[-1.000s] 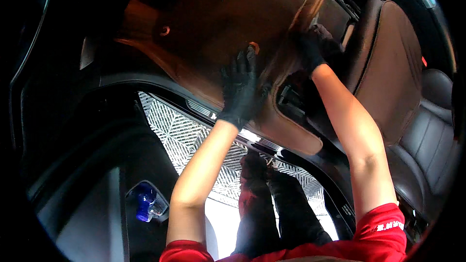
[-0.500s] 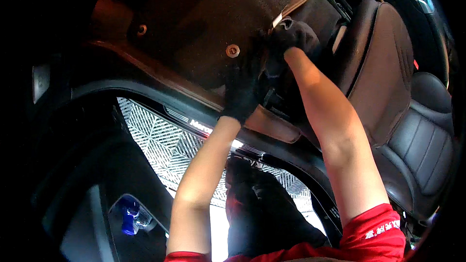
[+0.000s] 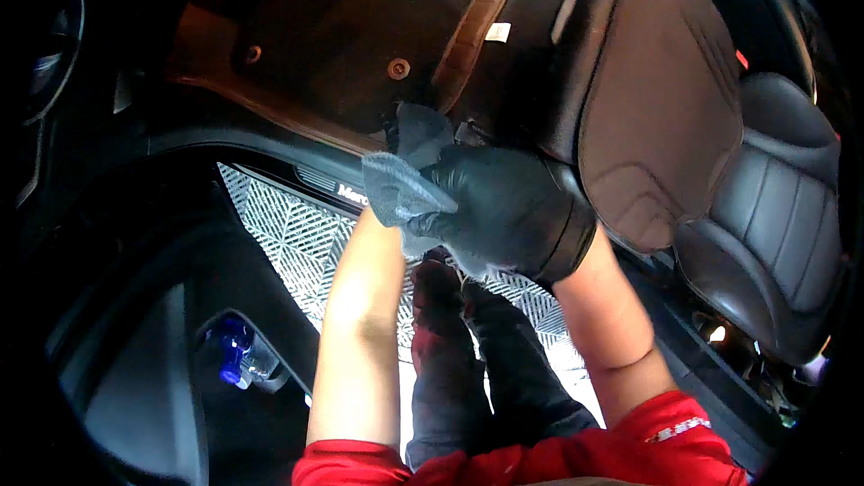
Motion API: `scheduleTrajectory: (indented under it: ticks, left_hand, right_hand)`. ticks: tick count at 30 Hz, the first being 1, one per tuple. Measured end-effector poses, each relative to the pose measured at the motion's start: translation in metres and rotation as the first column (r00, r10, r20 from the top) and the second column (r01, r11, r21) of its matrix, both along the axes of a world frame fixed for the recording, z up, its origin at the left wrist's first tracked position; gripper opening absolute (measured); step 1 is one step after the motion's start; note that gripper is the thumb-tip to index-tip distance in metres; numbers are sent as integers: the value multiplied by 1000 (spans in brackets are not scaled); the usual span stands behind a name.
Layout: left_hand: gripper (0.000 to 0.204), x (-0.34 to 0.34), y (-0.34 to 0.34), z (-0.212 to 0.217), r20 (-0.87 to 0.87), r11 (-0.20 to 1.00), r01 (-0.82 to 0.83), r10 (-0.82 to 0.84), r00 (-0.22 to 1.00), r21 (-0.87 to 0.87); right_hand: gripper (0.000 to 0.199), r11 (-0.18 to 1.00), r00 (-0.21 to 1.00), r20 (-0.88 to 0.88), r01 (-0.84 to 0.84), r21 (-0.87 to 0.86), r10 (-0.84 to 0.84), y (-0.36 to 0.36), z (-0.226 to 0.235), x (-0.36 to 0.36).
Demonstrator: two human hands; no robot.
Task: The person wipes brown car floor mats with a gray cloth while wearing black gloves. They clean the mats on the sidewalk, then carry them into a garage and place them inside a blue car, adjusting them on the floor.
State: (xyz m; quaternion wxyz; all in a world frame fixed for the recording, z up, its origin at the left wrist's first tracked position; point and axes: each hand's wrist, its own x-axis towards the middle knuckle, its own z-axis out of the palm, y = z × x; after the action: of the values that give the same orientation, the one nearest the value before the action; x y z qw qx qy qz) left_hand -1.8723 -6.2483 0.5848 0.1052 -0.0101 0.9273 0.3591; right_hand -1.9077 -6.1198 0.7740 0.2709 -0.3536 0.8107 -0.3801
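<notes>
My right hand, in a black glove, is closed on a grey cloth above the door sill. The cloth bunches out past its fingertips toward the left. My left forearm reaches up beneath the cloth; the left hand is hidden behind it, so its fingers cannot be made out. Beyond the hands lies a dark car floor mat with brown trim and several round metal eyelets. A white tag shows beside the trim.
A brown leather seat stands at the right, with a dark seat behind it. The open door at lower left holds a blue-capped bottle in its pocket. The door sill runs above patterned floor tiles.
My right hand has come back from the mat's edge toward me, with the grey cloth now plainly in view. My left hand has drawn back and gone behind the cloth. The view has shifted.
</notes>
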Motion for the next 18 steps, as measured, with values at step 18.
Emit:
scheduleTrajectory:
  ticks: [18]
  left_hand:
    - [84, 11, 10, -15, 706, 591, 581, -27, 708, -560]
  right_hand:
    - [36, 634, 740, 11, 569, 524, -673, 59, -128, 126]
